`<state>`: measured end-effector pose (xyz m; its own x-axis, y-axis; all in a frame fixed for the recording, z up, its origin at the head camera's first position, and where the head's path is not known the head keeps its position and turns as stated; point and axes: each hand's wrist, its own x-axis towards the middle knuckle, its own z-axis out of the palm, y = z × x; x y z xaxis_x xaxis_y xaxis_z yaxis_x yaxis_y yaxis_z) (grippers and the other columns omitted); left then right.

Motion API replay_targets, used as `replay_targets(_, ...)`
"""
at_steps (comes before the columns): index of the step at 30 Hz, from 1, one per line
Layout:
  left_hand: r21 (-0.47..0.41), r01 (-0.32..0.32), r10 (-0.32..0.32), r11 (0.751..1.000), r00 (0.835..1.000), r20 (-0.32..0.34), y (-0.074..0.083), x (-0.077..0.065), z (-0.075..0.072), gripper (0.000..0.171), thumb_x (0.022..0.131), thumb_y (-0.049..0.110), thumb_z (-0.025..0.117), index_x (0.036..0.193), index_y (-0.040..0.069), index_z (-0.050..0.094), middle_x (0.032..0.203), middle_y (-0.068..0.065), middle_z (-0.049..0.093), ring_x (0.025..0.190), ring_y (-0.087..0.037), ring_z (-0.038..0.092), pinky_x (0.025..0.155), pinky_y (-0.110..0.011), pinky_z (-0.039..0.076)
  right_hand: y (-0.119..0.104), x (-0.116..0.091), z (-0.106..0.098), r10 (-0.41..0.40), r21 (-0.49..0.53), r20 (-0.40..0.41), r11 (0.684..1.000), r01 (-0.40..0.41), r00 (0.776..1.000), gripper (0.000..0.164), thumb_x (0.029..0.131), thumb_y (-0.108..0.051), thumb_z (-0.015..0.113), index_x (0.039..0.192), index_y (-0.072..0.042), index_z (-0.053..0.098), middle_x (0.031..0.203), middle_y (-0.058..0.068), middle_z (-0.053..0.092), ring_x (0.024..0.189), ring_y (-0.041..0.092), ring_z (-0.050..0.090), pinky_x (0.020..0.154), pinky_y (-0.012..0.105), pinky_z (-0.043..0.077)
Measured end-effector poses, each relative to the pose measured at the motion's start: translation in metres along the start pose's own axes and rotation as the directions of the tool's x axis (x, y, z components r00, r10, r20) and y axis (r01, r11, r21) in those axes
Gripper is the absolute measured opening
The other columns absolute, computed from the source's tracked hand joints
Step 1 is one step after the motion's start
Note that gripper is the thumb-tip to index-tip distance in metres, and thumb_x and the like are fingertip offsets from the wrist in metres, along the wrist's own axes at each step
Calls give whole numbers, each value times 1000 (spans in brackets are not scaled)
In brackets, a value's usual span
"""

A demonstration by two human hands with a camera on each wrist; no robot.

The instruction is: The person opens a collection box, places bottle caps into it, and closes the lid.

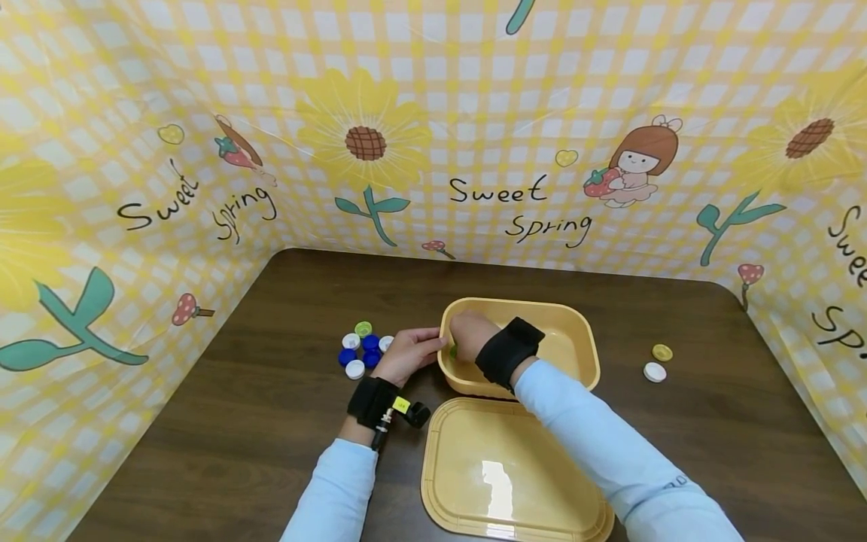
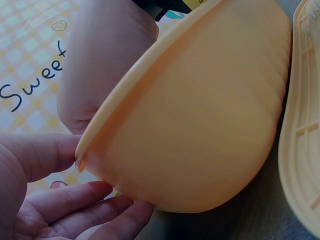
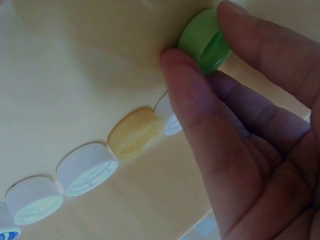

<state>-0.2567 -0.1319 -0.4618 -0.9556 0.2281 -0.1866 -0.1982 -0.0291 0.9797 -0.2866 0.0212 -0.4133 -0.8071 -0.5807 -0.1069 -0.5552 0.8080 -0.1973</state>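
A yellow plastic box [image 1: 569,339] stands on the table. At its left end, my left hand [image 1: 406,352] holds the rim, its thumb at the edge and other fingertips against the outer wall [image 2: 185,130]. My right hand [image 1: 472,333] reaches inside, at the box's left end. In the right wrist view it pinches a green bottle cap [image 3: 197,37] between its fingertips. Along the box wall runs a row of caps: a yellow cap [image 3: 134,132], a white cap [image 3: 87,167] and another white cap [image 3: 35,197] among them. Part of the row is hidden behind my fingers.
Blue caps [image 1: 370,342], white caps [image 1: 355,369] and a lime-green cap [image 1: 363,329] lie clustered left of the box. To its right are a yellow cap [image 1: 661,352] and a white cap [image 1: 654,372]. The yellow lid [image 1: 467,482] lies in front, partly under my right sleeve.
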Motion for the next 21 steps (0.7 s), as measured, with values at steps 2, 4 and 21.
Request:
replay_targets(2, -3, 0, 0, 1000, 1000, 1, 0, 1, 0, 35, 96, 5, 60, 128, -10, 57, 124, -23, 60, 111, -27, 61, 92, -37, 51, 0, 0, 0, 15, -2, -4, 1000, -15, 1000, 26, 72, 1, 76, 59, -8, 55, 60, 1, 46, 64, 20, 43, 61, 31, 40)
replay_targets(4, 0, -2, 2, 1000, 1000, 3, 0, 1, 0, 36, 96, 6, 60, 128, -10, 57, 125, -24, 60, 112, -28, 60, 93, -38, 50, 0, 0, 1, 29, -6, 0, 1000, -29, 1000, 23, 73, 1, 76, 63, -8, 57, 64, 2, 49, 66, 20, 44, 62, 31, 40)
replay_targets(21, 5, 2, -2, 1000, 1000, -4, -1, 2, 1, 37, 96, 5, 59, 129, -12, 55, 126, -26, 58, 114, -32, 59, 91, -37, 51, 2, -13, -17, 78, 81, 25, 994, -80, 997, 26, 75, -10, 83, 68, -7, 57, 59, -2, 38, 56, 15, 35, 51, 26, 30)
